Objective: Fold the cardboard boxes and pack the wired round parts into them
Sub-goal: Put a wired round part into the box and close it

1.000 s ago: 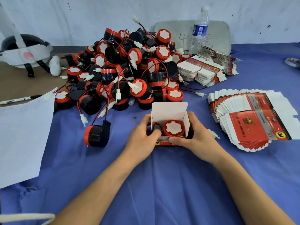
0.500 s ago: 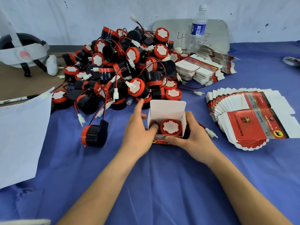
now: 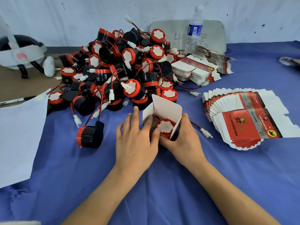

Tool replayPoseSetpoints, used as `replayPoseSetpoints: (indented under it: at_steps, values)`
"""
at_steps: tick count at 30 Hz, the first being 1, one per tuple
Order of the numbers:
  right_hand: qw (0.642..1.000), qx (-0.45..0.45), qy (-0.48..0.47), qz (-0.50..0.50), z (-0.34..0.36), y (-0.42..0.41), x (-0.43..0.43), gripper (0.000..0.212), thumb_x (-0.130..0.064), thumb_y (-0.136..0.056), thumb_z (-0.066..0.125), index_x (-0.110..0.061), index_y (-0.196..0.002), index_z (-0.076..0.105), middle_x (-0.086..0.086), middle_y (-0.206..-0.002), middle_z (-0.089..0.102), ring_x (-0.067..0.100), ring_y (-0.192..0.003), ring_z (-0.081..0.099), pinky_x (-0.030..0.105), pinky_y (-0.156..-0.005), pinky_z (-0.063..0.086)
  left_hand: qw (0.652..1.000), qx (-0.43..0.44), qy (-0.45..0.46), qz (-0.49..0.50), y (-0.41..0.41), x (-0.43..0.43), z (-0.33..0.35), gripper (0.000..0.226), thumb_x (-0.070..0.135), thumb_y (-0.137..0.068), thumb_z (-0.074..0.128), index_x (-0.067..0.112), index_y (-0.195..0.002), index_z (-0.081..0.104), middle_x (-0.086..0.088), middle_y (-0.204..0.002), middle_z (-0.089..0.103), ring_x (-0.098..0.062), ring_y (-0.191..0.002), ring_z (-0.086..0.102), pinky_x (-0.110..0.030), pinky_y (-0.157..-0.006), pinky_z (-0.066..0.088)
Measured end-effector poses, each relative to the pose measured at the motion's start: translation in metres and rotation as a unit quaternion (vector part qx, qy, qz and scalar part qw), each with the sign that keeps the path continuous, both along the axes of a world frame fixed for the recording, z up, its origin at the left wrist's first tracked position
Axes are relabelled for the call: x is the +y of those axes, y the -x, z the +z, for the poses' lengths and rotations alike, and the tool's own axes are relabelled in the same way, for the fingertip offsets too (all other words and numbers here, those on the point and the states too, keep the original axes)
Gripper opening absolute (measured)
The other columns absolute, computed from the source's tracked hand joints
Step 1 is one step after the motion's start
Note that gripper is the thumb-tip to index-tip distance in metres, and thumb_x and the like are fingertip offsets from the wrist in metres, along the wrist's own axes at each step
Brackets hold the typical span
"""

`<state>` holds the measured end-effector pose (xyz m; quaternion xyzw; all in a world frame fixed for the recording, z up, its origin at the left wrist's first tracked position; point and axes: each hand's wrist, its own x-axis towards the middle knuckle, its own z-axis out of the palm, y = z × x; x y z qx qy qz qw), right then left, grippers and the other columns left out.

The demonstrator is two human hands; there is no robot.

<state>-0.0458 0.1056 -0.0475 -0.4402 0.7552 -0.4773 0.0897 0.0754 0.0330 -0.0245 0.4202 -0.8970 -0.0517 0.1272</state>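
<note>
Holding the box [image 3: 167, 109] near the middle of the bench [image 3: 162, 184], the right grip [image 3: 183, 138] was curled round its right wall. The left grip [image 3: 136, 143] lay with fingers spread and nearly straight, fingertips at the left side flap, clasping nothing. The round part [image 3: 165, 126] sat inside, white face up, lid flap upright behind it. Main risk, as judged: the wire [image 3: 195, 125] ran out past the right grip and its white connector [image 3: 205, 133] lay on the cloth outside, so closing the lid would likely pinch the wire or leave the connector hanging out. The box looked tilted, so a hard push on the side flap could crease the card or tip the part out. The pile [image 3: 126, 65] sat just behind, and its loose wires could snag the lid. Writing: the top of the flat box stack [image 3: 246, 127] by the right edge read "ST", with a smaller line under it, probably "Reversing Horn", not sure, plus a yellow oval logo. The board [image 3: 215, 33] at the far edge showed a handwritten "4" and unreadable marks. The bottle [image 3: 194, 28] label was too small to read.
</note>
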Motion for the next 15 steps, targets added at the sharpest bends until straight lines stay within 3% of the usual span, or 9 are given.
replayPoseSetpoints:
  at_steps: [5, 15]
  values:
    - [1.000, 0.004, -0.013, 0.002, -0.001, 0.002, 0.000, 0.050, -0.046, -0.071, 0.076, -0.037, -0.099, 0.035, -0.013, -0.100, 0.059, 0.008, -0.092, 0.058, 0.024, -0.068, 0.047, 1.000, -0.010, -0.017, 0.006, 0.008, -0.003, 0.002, 0.053, 0.053, -0.097, 0.024, 0.039, -0.147, 0.034, -0.005, -0.163, 0.005, -0.023, -0.147, 0.015, -0.041, -0.116, 0.016]
    - [1.000, -0.013, -0.013, 0.004, 0.004, 0.001, 0.002, 0.050, -0.047, -0.070, 0.075, -0.032, -0.101, 0.039, -0.012, -0.099, 0.059, 0.011, -0.092, 0.059, 0.035, -0.074, 0.052, 0.999, 0.005, -0.042, 0.008, 0.018, -0.015, 0.002, 0.050, 0.051, -0.097, 0.028, 0.029, -0.129, 0.059, 0.001, -0.161, 0.019, -0.024, -0.139, 0.029, -0.048, -0.115, 0.013]
